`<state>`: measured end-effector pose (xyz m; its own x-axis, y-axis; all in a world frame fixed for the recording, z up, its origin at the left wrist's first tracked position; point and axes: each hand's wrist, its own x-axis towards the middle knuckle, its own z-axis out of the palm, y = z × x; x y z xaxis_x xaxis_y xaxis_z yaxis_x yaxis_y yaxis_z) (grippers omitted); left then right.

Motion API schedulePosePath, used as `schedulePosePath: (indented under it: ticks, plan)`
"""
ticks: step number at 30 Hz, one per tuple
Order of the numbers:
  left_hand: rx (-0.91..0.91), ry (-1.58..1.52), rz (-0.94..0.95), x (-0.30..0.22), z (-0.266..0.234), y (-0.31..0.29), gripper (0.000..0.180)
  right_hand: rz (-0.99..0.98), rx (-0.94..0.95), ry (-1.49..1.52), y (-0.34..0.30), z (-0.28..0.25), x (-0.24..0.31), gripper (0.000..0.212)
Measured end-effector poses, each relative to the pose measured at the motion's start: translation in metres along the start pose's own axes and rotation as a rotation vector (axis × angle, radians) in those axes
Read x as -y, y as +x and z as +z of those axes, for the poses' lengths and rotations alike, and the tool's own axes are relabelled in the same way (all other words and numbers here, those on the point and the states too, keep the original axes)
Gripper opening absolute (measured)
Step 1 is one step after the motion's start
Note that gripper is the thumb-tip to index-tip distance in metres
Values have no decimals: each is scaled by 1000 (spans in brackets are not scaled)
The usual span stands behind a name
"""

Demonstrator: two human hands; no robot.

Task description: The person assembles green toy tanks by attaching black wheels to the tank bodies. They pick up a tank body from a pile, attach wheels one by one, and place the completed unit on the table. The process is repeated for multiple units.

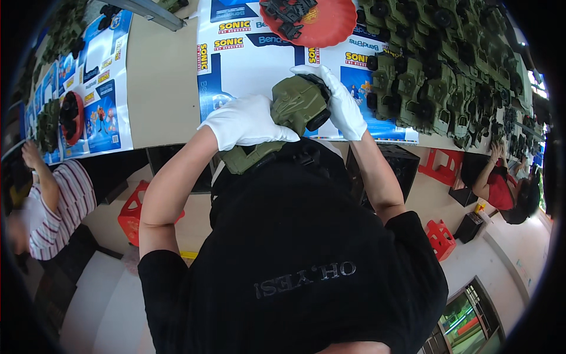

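Observation:
An olive-green toy truck (298, 105) with black wheels is held tilted between my two white-gloved hands, over the near edge of the table. My left hand (246, 123) grips its left side, thumb stretched along the lower edge. At its right side, my right hand (343, 101) has the fingers curled over the top by a black wheel. Below my left hand, close against my body, lies a second olive-green toy truck part (250, 157); the hand hides some of it, and I cannot tell whether they touch.
A red scalloped plate (339, 29) with black plastic parts stands ahead on printed sheets (253, 65). Many green toy trucks (433, 97) crowd the right side. A metal bar (147, 13) crosses the far left. Other people sit at both sides, near red stools (131, 215).

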<state>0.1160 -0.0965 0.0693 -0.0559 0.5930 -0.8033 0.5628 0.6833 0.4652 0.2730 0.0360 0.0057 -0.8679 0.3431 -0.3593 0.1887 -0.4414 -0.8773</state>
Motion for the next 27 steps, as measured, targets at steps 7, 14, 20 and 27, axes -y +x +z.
schedulePosePath:
  ticks: [7, 14, 20, 27]
  plan:
    - [-5, -46, -1, 1, 2, 1, 80, 46, -54, 57, -2, 0, -6, 58]
    - [-3, -17, -38, -8, -1, -1, 83, 134, -89, 108, 2, 2, 1, 60]
    - [-38, -57, -2, -7, 0, -2, 83, 79, -20, 89, 2, -5, -7, 55]
    - [-56, -62, 0, -7, 2, -6, 76, 2, -14, -88, -4, -2, -4, 52]
